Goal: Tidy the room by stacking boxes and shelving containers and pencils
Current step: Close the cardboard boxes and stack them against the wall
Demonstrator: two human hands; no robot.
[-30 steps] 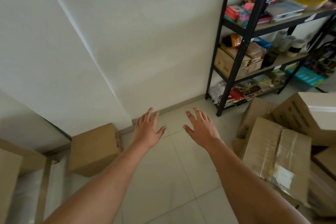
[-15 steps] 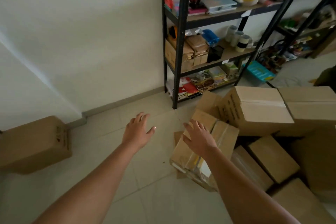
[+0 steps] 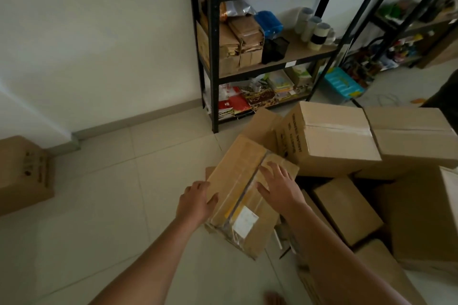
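Head view: the left hand (image 3: 194, 202) lies with fingers spread and loose against the left edge of a taped cardboard box (image 3: 244, 190) on the floor. Its right hand (image 3: 278, 184) rests flat, fingers splayed, on the box top. Beyond them stands a black shelf (image 3: 213, 44).
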